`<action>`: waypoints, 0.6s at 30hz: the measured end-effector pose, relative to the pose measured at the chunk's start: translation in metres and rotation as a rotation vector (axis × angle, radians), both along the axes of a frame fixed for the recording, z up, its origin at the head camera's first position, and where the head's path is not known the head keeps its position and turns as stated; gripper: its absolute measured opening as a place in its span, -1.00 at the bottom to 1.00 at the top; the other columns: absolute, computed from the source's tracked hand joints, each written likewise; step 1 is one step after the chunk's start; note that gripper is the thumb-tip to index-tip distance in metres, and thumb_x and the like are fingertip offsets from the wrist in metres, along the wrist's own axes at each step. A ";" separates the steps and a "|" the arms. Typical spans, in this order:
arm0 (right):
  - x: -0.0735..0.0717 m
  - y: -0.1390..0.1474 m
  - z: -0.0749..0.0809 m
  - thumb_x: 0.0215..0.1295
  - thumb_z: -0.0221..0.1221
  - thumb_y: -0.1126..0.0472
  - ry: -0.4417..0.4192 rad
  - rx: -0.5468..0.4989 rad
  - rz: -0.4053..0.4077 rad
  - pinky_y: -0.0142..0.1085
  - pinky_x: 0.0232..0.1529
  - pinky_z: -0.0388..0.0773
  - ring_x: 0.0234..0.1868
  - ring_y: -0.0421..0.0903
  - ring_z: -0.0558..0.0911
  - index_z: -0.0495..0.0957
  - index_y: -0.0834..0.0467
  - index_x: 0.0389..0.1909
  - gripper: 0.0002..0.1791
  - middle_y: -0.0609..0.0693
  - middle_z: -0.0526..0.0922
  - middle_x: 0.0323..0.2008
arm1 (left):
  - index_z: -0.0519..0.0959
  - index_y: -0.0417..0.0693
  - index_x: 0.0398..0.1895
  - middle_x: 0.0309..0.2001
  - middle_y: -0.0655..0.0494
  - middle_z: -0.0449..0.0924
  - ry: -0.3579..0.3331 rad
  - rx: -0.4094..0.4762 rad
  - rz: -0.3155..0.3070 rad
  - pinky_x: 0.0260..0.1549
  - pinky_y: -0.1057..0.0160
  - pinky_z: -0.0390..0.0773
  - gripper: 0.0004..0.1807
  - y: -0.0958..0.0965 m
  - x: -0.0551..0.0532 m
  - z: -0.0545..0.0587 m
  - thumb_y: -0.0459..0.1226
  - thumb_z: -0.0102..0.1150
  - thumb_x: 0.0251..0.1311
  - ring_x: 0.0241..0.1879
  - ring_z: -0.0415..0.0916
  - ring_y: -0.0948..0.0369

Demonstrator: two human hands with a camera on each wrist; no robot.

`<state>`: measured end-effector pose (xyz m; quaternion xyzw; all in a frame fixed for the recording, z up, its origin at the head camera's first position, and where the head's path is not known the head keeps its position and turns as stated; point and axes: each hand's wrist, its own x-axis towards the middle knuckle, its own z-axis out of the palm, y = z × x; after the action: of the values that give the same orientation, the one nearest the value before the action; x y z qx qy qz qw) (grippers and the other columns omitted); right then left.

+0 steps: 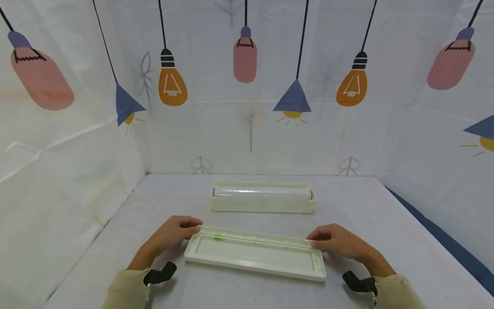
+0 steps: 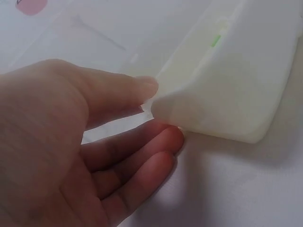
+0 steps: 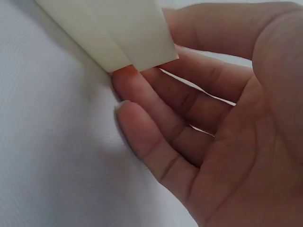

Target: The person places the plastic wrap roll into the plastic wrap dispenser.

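Note:
A long cream plastic lid (image 1: 254,256) lies across the front of the table, hollow side facing up, its right end slanting nearer to me. Along its far side runs a thin rail with a small green slider (image 1: 218,237) near the left end. My left hand (image 1: 171,234) pinches the far left corner, thumb on top and fingers curling below, as the left wrist view shows. At the opposite end, my right hand (image 1: 341,242) grips the far right corner; in the right wrist view its fingertips (image 3: 137,125) reach under the lid's end, while the thumb is partly hidden.
Behind the lid stands a matching cream box (image 1: 262,207) holding a shiny roll of plastic wrap (image 1: 262,192). The white table (image 1: 154,189) meets a white sheet with printed lamps (image 1: 251,141) at the back and sides. Each wrist carries a black mount (image 1: 359,283).

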<state>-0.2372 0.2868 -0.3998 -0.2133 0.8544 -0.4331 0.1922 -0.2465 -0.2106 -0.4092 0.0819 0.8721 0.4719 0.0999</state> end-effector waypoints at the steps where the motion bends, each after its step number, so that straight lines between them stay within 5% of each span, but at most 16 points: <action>1: 0.000 0.000 -0.001 0.40 0.22 0.10 0.005 -0.003 0.003 -0.26 -0.18 0.55 -0.12 -0.01 0.58 0.64 0.26 0.04 -0.66 0.07 0.67 -0.07 | 0.65 -0.15 0.12 0.01 0.03 0.67 0.002 -0.008 0.005 -0.13 0.16 0.59 -0.59 0.000 0.000 -0.001 -0.09 0.27 0.33 -0.12 0.60 0.16; 10: 0.000 0.000 -0.005 0.40 0.22 0.15 0.033 -0.041 -0.011 -0.29 -0.29 0.54 -0.23 -0.04 0.57 0.65 0.24 -0.04 -0.73 0.08 0.68 -0.15 | 0.70 -0.18 0.03 -0.05 0.00 0.70 0.073 -0.042 0.040 -0.26 0.18 0.63 -0.68 0.002 -0.003 -0.008 -0.17 0.28 0.33 -0.25 0.63 0.19; 18: 0.000 0.000 -0.005 0.41 0.21 0.07 -0.001 -0.027 -0.123 -0.23 -0.33 0.55 -0.27 -0.01 0.57 0.66 0.20 -0.02 -0.70 0.05 0.68 -0.16 | 0.72 -0.17 -0.01 -0.10 0.03 0.71 0.069 -0.003 0.101 -0.30 0.21 0.63 -0.72 0.005 -0.004 -0.008 -0.19 0.26 0.34 -0.31 0.65 0.18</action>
<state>-0.2372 0.2870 -0.4047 -0.1628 0.8598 -0.4557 0.1630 -0.2508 -0.2054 -0.4174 0.0537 0.8788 0.4719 0.0458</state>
